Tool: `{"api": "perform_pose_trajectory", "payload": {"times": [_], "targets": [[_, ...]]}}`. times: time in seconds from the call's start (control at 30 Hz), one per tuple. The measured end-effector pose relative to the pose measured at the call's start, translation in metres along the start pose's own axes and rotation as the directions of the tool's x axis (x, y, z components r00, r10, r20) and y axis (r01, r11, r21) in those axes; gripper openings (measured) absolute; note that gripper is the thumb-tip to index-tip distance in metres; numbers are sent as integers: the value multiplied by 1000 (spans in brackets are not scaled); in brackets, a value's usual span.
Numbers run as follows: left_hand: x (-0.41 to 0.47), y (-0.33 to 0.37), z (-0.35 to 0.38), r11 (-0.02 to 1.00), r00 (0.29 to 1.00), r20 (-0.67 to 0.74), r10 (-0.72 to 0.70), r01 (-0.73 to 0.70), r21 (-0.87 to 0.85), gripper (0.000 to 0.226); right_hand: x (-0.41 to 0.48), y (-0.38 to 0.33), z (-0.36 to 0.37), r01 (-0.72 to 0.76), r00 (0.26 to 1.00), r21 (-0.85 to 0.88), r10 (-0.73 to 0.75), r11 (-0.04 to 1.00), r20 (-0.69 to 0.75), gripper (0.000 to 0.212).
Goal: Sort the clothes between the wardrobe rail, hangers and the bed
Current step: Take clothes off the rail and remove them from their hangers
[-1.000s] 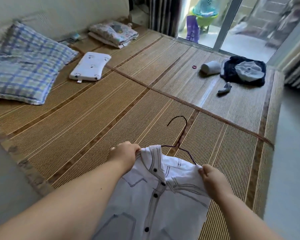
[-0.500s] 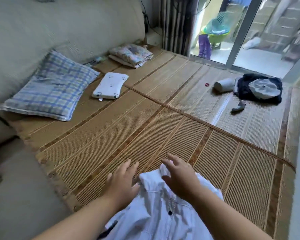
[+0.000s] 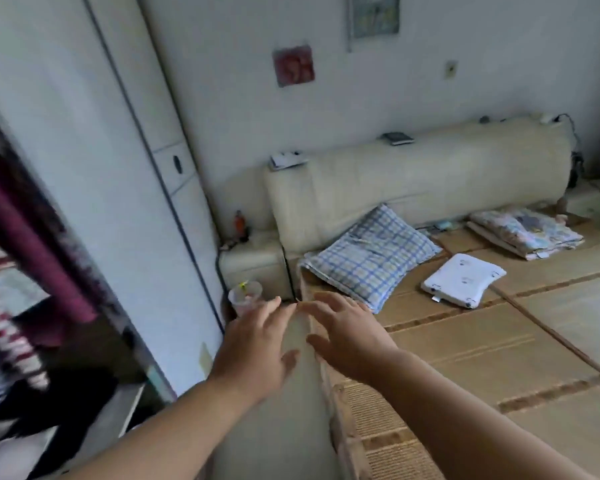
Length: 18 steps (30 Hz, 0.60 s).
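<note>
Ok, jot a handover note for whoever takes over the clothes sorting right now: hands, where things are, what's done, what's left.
Left hand: open, fingers spread, holding nothing.
Right hand: open and empty too. Both are held out near the bed's corner.
Wardrobe: open at the left. A maroon garment and a red-and-white striped garment hang inside, blurred.
Bed: a check pillow, a small white pillow and a folded quilt lie near the headboard. No loose clothes or hangers are in view.
Done: cannot tell from this view.
Left: probably take the next garment from the wardrobe.
</note>
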<state>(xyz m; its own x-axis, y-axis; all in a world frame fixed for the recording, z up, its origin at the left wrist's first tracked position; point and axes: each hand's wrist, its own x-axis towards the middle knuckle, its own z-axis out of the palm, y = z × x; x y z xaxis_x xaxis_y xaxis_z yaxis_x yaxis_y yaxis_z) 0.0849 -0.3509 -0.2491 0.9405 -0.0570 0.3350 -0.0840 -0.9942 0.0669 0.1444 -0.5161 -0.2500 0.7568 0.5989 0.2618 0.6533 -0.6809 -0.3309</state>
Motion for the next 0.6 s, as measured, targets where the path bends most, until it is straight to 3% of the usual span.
{"api": "perform_pose_trajectory", "payload": {"times": [0.13,0.3,0.6], "targets": [[-46,-84,-60,983,986,-93,-135,146,113,64,53,-95,7,190,982,16,-190,982,-21,52],[-104,-158,-125,912,920,-208,-332,369,180,66,102,-208,17,366,930,39,-364,930,-46,56],[-161,-229,-241,775,740,-534,-410,591,224,61,164,-373,-3,662,745,155,-619,734,-248,56]]}}
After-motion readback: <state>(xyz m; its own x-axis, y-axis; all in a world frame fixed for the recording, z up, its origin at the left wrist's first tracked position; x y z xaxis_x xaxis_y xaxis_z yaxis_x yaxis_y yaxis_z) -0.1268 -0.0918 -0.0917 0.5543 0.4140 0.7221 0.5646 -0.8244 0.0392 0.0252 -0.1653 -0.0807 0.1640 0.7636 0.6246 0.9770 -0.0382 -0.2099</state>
